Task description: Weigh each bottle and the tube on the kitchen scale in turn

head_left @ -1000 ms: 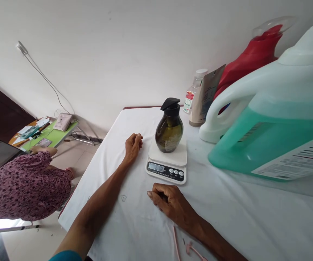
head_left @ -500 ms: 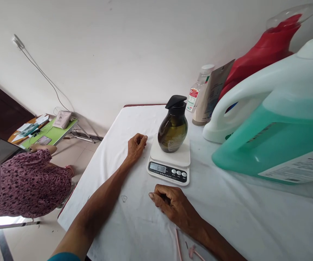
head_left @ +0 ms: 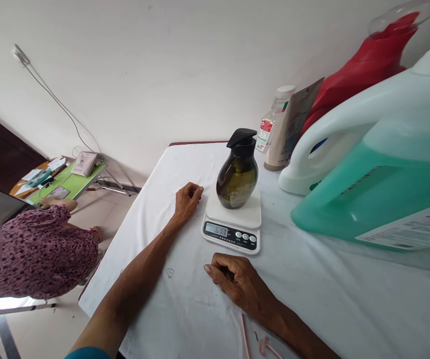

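Observation:
A dark olive pump bottle (head_left: 236, 175) with a black pump head stands upright on a small white kitchen scale (head_left: 233, 222), whose display is lit. My left hand (head_left: 187, 200) rests on the white tablecloth just left of the scale, fingers curled shut with nothing in them. In front of the scale, my right hand (head_left: 237, 281) lies on the cloth with its fingers curled under and holds nothing. Neither hand touches the bottle or the scale.
A large green-and-white detergent jug (head_left: 379, 169) lies to the right, with a red bottle (head_left: 364, 65), a brown pouch (head_left: 293, 124) and a clear small bottle (head_left: 270, 124) behind it. Pink thin objects (head_left: 263, 344) lie near my right forearm. A person in a patterned sleeve (head_left: 31, 249) sits at left.
The view has shifted slightly, so everything sits a bit differently in frame. My hands and the bottle have stayed in place. The scale's reading flickers a little.

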Tool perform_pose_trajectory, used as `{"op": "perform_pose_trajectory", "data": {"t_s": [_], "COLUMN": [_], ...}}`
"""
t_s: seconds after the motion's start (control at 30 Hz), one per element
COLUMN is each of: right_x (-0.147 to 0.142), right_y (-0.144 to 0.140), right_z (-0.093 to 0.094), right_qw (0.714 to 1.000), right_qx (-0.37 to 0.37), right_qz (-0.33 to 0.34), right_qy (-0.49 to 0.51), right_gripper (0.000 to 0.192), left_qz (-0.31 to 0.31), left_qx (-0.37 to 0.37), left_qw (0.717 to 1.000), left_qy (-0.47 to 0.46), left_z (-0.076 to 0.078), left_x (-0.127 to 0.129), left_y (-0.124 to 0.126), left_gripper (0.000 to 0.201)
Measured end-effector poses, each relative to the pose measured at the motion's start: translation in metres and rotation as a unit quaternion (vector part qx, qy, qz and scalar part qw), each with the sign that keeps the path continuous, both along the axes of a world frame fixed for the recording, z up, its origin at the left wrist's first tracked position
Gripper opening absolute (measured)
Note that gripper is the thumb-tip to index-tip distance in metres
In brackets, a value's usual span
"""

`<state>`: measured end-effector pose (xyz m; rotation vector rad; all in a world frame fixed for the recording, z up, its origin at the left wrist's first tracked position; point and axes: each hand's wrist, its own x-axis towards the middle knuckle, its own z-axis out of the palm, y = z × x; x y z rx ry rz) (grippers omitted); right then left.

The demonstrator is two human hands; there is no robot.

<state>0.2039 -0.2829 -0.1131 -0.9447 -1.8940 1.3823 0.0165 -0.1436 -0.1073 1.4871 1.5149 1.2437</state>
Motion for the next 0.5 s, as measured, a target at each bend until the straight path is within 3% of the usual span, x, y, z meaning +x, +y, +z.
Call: {"op": "perform_pose_trajectory", "data": {"t_s": [0.33, 0.4, 0.5], "right_x": [0.000, 0.000, 0.000], "right_y": [0.000, 0.001, 0.002], "right_z": [0.000, 0.000, 0.001], "right_qw": [1.000, 1.000, 1.000], "right_qx": [-0.002, -0.001, 0.003], "right_qz": [0.002, 0.001, 0.001], "right_qy": [-0.003, 0.000, 0.006], "right_gripper": [0.042, 0.042, 0.041], "left_qz": [-0.002, 0.008, -0.013], "left_qx": [0.003, 0.036, 0.123], "left_qw": [1.000, 0.999, 0.992], "left_qy": [-0.007, -0.021, -0.026], "left_z": [-0.001, 0.004, 0.023], "left_x": [-0.001, 0.000, 0.009], "left_y": [0.000, -0.004, -0.016], "left_gripper": [0.036, 0.042, 0.054]}}
